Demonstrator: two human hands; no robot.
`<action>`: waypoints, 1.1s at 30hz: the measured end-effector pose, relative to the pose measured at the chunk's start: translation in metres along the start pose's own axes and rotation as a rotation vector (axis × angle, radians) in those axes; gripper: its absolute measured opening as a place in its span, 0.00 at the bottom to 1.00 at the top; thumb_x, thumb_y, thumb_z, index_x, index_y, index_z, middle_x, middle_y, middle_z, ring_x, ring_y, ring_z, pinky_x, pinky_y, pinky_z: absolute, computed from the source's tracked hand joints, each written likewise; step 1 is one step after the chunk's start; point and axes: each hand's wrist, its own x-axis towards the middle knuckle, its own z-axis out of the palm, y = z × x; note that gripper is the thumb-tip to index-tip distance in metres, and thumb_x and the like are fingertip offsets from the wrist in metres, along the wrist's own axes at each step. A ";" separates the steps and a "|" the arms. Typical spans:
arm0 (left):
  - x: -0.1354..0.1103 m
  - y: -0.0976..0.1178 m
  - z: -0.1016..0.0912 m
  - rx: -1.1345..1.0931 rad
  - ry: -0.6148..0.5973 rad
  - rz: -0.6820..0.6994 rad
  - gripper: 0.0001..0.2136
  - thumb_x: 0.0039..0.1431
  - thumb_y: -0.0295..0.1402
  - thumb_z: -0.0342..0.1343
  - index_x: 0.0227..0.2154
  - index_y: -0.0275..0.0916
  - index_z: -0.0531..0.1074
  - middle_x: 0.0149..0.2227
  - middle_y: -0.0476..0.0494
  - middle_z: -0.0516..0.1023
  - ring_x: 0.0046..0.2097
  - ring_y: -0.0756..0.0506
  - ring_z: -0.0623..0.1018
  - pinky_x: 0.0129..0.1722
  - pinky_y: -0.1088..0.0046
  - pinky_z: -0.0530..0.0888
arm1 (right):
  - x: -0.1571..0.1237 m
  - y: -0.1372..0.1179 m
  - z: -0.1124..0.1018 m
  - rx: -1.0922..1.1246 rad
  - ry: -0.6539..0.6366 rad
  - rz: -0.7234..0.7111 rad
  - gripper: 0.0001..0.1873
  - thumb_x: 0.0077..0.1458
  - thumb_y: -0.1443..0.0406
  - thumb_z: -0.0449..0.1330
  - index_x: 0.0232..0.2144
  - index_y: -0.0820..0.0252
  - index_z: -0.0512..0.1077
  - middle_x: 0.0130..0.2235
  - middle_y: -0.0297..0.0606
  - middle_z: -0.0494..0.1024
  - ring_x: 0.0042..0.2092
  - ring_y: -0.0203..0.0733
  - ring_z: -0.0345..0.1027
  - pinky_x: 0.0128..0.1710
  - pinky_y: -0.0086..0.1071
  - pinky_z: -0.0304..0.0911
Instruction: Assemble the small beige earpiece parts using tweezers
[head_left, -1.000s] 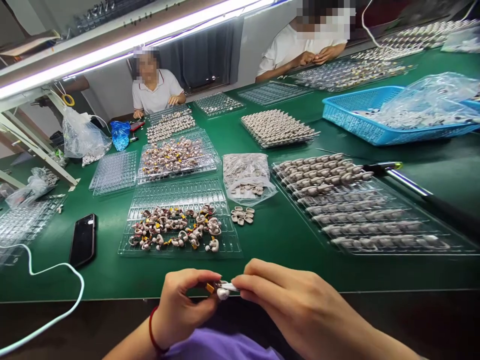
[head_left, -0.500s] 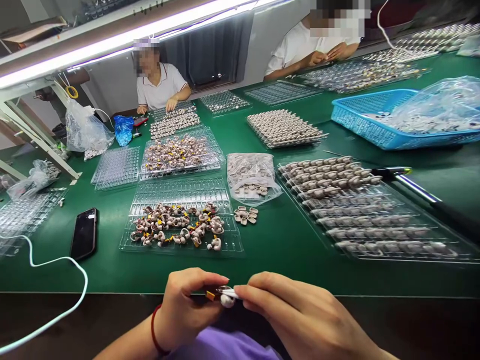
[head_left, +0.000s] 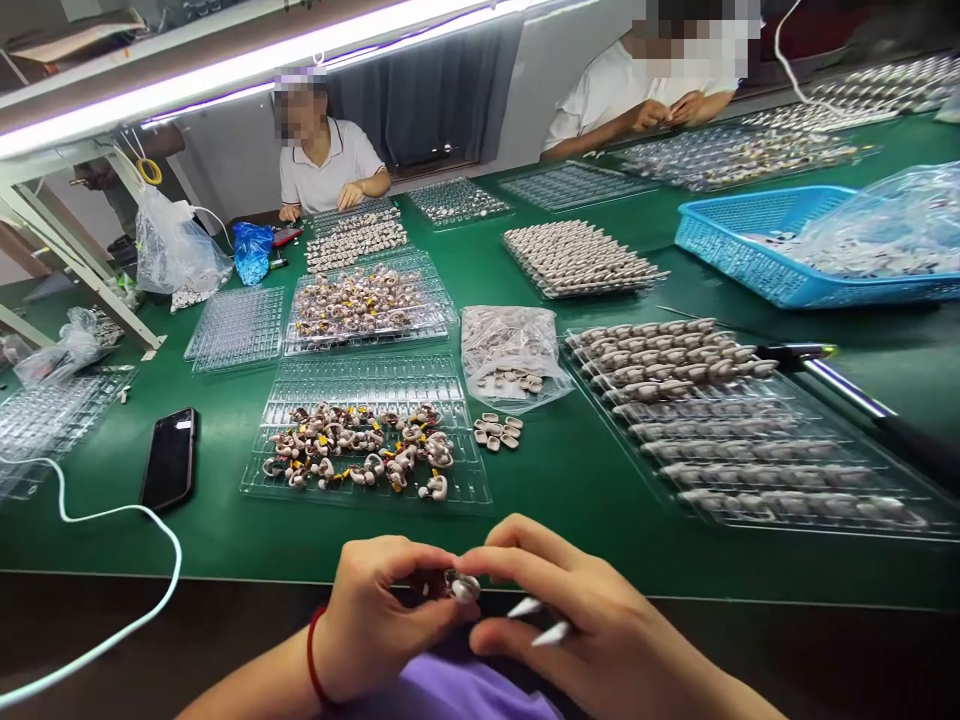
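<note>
Your left hand (head_left: 397, 600) pinches a small pale part (head_left: 464, 589); your right hand (head_left: 566, 600) holds white-tipped tweezers (head_left: 552, 634) near it. Just past your hands come the table's edge (head_left: 255, 577), an open green strip (head_left: 300, 540), then a clear tray (head_left: 360, 375) with curly parts (head_left: 367, 467).

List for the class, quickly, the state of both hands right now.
Left hand: closed, pinching a small rounded part.
Right hand: holding a white two-pronged tool, thumb and index finger apart, index fingertip at the part.
</note>
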 end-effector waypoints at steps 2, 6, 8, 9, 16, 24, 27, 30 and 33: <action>-0.001 0.001 0.000 0.078 0.021 0.089 0.06 0.48 0.25 0.65 0.31 0.35 0.80 0.24 0.43 0.82 0.24 0.48 0.78 0.26 0.78 0.74 | -0.001 0.002 0.006 0.073 0.022 0.000 0.05 0.61 0.65 0.59 0.40 0.57 0.73 0.32 0.35 0.72 0.29 0.35 0.71 0.28 0.25 0.70; -0.002 0.001 -0.002 0.131 0.046 0.164 0.07 0.51 0.31 0.66 0.33 0.36 0.78 0.24 0.43 0.82 0.23 0.48 0.78 0.25 0.78 0.74 | -0.001 0.004 0.010 0.163 0.093 0.058 0.04 0.60 0.65 0.59 0.36 0.57 0.74 0.31 0.36 0.74 0.30 0.37 0.71 0.28 0.26 0.70; -0.003 0.001 -0.003 0.119 0.058 0.174 0.08 0.52 0.34 0.66 0.34 0.36 0.78 0.24 0.43 0.82 0.23 0.48 0.78 0.25 0.78 0.74 | -0.002 0.004 0.009 0.199 0.120 0.109 0.05 0.60 0.63 0.59 0.35 0.57 0.75 0.31 0.36 0.74 0.29 0.37 0.71 0.26 0.26 0.69; -0.003 0.001 -0.003 0.110 0.063 0.177 0.08 0.52 0.34 0.66 0.34 0.36 0.78 0.24 0.43 0.82 0.23 0.48 0.78 0.24 0.78 0.74 | -0.003 0.004 0.009 0.214 0.131 0.132 0.05 0.60 0.63 0.59 0.35 0.57 0.75 0.31 0.36 0.74 0.29 0.37 0.71 0.26 0.26 0.69; -0.003 0.001 -0.003 0.063 0.055 0.116 0.11 0.50 0.38 0.67 0.31 0.34 0.79 0.21 0.44 0.81 0.21 0.49 0.77 0.22 0.78 0.73 | -0.009 0.005 0.012 0.302 0.138 0.237 0.09 0.60 0.59 0.60 0.34 0.56 0.76 0.30 0.36 0.74 0.27 0.37 0.69 0.22 0.26 0.65; -0.002 0.004 -0.004 -0.021 0.031 0.017 0.15 0.51 0.43 0.65 0.29 0.32 0.80 0.21 0.41 0.81 0.21 0.49 0.77 0.22 0.79 0.72 | -0.010 0.005 0.011 0.315 0.137 0.249 0.06 0.59 0.62 0.60 0.35 0.56 0.76 0.31 0.35 0.73 0.28 0.36 0.68 0.24 0.26 0.65; -0.001 0.004 -0.004 -0.051 0.032 0.011 0.17 0.51 0.45 0.65 0.29 0.32 0.81 0.21 0.40 0.81 0.21 0.49 0.76 0.21 0.79 0.72 | -0.010 0.003 0.011 0.326 0.162 0.232 0.07 0.59 0.61 0.61 0.34 0.56 0.77 0.30 0.35 0.73 0.27 0.36 0.67 0.23 0.26 0.64; -0.001 0.003 -0.004 -0.074 0.042 0.020 0.17 0.51 0.46 0.64 0.30 0.33 0.81 0.21 0.41 0.81 0.20 0.49 0.76 0.21 0.79 0.71 | -0.010 0.003 0.012 0.345 0.175 0.220 0.07 0.59 0.60 0.61 0.34 0.55 0.77 0.30 0.36 0.73 0.28 0.37 0.68 0.24 0.26 0.65; -0.001 0.003 -0.004 -0.095 0.043 0.024 0.17 0.50 0.45 0.65 0.30 0.33 0.81 0.21 0.41 0.81 0.20 0.50 0.76 0.21 0.79 0.71 | -0.011 0.004 0.012 0.352 0.179 0.216 0.05 0.59 0.62 0.62 0.35 0.54 0.77 0.30 0.35 0.73 0.28 0.37 0.68 0.24 0.26 0.65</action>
